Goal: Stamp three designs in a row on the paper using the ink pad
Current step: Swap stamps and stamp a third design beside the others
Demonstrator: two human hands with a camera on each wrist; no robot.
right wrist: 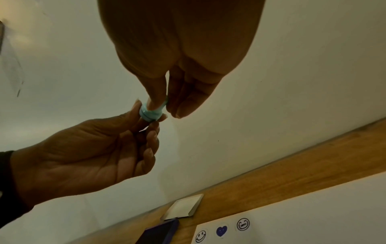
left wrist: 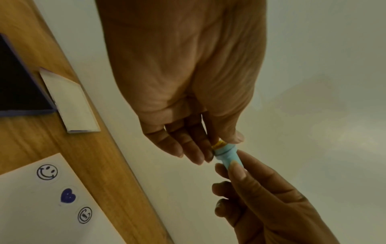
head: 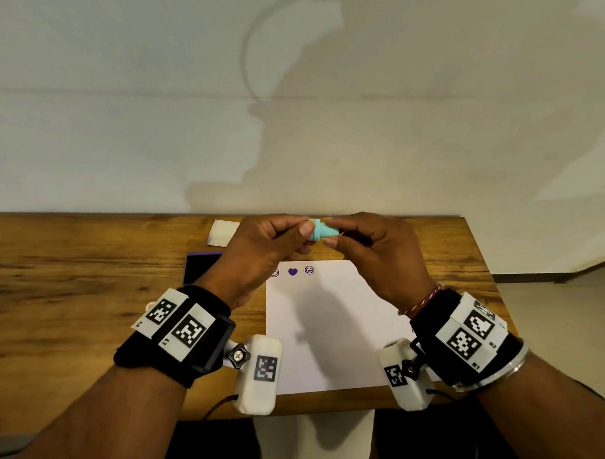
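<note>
A small teal stamp [head: 325, 230] is held in the air over the table's far edge, between both hands. My left hand [head: 307, 235] pinches its wide end, where a yellow part [left wrist: 218, 143] shows between thumb and fingers. My right hand [head: 329, 232] pinches the narrow handle [left wrist: 229, 159] with thumb and forefinger [right wrist: 155, 105]. Below lies the white paper [head: 332, 331] with a row of three purple prints near its top edge: a smiley [left wrist: 47, 171], a heart [head: 292, 271] and a laughing face [head: 309, 270]. The dark ink pad [head: 199, 267] lies open left of the paper.
A white lid [head: 222, 232] lies beyond the ink pad near the wall. The wooden table [head: 73, 289] ends at a pale wall [head: 289, 92] at the back; its right edge drops to the floor.
</note>
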